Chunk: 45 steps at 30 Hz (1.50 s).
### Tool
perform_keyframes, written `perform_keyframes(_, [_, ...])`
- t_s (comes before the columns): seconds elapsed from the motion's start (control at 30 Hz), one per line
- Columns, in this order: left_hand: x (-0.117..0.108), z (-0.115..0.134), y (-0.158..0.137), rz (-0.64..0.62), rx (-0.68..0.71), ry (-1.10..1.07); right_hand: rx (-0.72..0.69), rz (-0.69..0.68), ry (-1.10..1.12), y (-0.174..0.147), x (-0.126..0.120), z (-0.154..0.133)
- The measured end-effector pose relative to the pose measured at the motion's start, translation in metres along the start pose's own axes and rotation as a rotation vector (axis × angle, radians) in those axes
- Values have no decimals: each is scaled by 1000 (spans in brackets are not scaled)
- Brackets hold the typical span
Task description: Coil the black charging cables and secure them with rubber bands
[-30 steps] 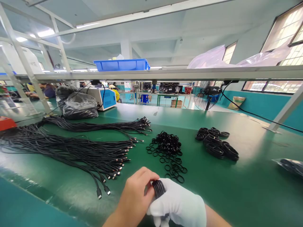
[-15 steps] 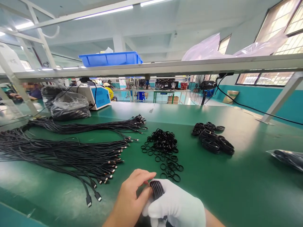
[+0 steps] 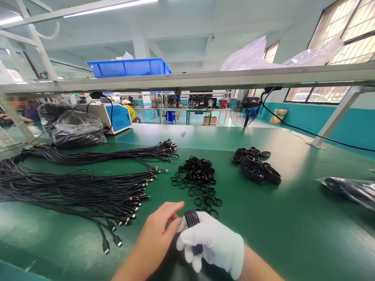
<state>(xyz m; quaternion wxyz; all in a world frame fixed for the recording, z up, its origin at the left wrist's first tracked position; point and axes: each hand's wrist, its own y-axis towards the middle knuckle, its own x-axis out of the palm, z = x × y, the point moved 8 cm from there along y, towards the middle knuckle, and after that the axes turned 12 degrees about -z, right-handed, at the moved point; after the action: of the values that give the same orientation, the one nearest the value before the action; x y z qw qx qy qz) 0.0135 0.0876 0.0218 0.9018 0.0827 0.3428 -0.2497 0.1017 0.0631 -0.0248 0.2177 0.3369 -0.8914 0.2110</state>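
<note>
My right hand, in a white glove, grips a coiled black cable near the table's front edge. My bare left hand rests its fingers against the same coil from the left. Just beyond the hands lies a heap of small black rubber rings. Farther right sits a cluster of finished cable coils. To the left, two long bundles of loose black cables stretch across the green table, their plugs pointing toward me.
Black plastic bags and a white and blue machine stand at the back left. A clear bag of cables lies at the right edge. A shelf overhead carries a blue bin. Another person sits far left.
The view has tilted and drifted, so everything sits lower and more left. My left fingers have stretched out along the coil; both hands keep hold of it.
</note>
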Motion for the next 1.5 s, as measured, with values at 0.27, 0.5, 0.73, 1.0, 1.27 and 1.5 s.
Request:
perform_keyframes(0.27, [-24,-16,25,-14,-105,9,-208,-130,132,-23,-19,-29])
perform_keyframes(0.5, [-7,-15,43,-65,-142,178,-371,227,117,-42,-60,-56])
perform_keyframes(0.73, [42,-2,60,-171,-68,225,-327,402,60,-44,-78,-53])
perform_keyframes(1.0, [29,-3,48,-155,-88,-97,-315,488,-38,-40,-59,-56])
perform_keyframes(1.27, [39,-7,31,-212,-106,-918,-301,586,-242,-40,-42,-59])
perform_keyframes(1.5, [47,-11,27,-231,-119,-970,-217,581,-441,-29,-39,-47])
